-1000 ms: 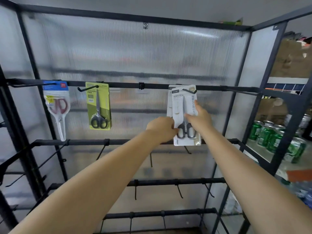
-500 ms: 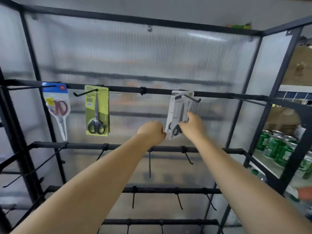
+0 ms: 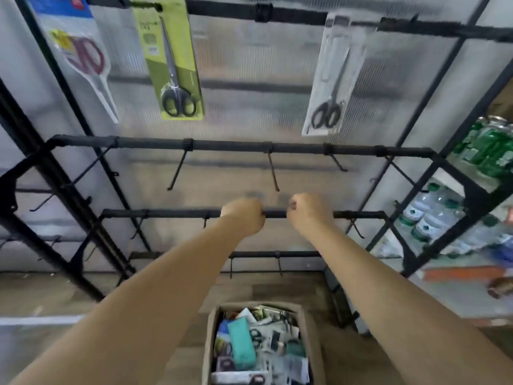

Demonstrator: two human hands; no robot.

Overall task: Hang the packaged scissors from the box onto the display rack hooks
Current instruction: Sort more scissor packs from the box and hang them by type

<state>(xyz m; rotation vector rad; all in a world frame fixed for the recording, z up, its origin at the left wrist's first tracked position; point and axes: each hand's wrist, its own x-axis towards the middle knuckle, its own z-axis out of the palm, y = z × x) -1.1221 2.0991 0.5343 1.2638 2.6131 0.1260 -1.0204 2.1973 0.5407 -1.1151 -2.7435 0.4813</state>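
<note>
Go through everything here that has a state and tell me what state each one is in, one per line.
Red-handled scissors pack: hanging, top rail.
Green scissors pack: hanging, top rail.
White scissors pack: hanging, top rail.
Second-rail hooks: bare.
Box: open, full of packs.
Left hand: curled, holding nothing.
Right hand: curled, holding nothing.

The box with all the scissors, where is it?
The box sits on the floor at the bottom middle of the head view, between the person's two arms, below the rack.

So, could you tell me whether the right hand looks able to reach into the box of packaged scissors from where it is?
Probably yes: the right hand is empty, and the box below is open-topped.
</note>
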